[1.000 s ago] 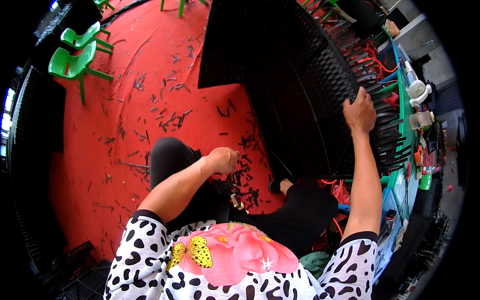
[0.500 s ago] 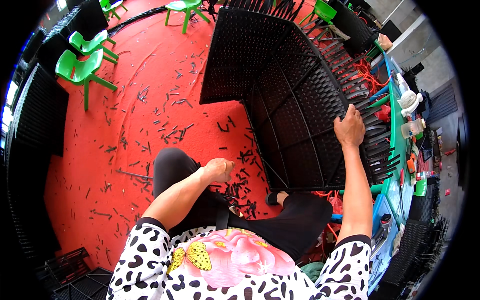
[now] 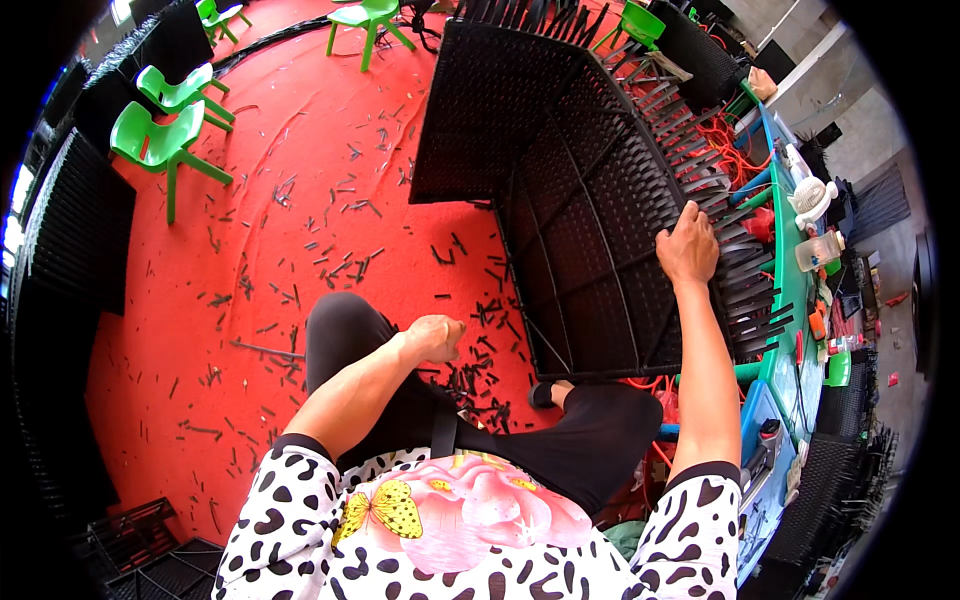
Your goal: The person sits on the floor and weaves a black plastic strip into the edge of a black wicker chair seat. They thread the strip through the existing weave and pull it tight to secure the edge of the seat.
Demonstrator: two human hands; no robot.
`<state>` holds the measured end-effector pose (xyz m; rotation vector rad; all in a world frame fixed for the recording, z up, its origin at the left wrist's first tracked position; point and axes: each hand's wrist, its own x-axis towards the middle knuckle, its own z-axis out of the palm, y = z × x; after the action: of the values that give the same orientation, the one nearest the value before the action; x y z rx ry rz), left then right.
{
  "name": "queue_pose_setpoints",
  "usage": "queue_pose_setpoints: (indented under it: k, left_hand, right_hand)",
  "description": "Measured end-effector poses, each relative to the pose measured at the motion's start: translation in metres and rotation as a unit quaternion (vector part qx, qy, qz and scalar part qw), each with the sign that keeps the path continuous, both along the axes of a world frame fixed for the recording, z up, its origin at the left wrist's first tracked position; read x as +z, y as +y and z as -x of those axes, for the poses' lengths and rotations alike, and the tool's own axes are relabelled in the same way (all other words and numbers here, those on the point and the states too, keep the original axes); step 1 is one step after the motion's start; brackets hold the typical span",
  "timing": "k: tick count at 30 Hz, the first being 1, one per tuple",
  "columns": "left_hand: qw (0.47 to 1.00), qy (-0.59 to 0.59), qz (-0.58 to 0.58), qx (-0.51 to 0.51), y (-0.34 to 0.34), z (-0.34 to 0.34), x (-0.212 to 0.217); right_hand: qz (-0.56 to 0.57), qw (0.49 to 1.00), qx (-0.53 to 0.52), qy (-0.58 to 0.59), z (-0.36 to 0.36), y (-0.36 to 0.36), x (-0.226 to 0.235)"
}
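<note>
Red carpet under us, scattered with black offcuts left of our landmark, the black wicker frame. Frame sits ahead of us, ribbed inner face showing, loose strips fanning from its right edge. Our right grip is grasping the frame's right rim, fingers hooked over. Left grip: beside the frame's lower left corner, apart from it; fingers mostly hidden, so we cannot tell whether clenched. Green plastic chairs well left of the frame; green-edged table just right of it, carrying a clear jar.
</note>
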<state>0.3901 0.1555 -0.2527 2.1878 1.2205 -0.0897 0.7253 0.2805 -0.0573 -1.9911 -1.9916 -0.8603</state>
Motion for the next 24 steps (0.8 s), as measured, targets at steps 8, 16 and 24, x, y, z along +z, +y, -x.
queue_pose_setpoints:
  k: [8,16,24]
  left_hand:
    - [1.0,-0.012,0.002,-0.003,0.001,-0.003,-0.011]
    - [0.999,-0.007,-0.019,-0.031,0.009,-0.01,-0.011]
    - [0.999,0.003,0.005,-0.032,0.01,-0.019,0.001]
  right_hand:
    - [0.001,1.0,0.0,-0.017,-0.001,0.005,-0.003]
    - [0.015,1.0,0.017,0.017,-0.017,0.014,-0.007]
    - [0.103,0.979,0.126,0.122,-0.061,0.038,-0.004]
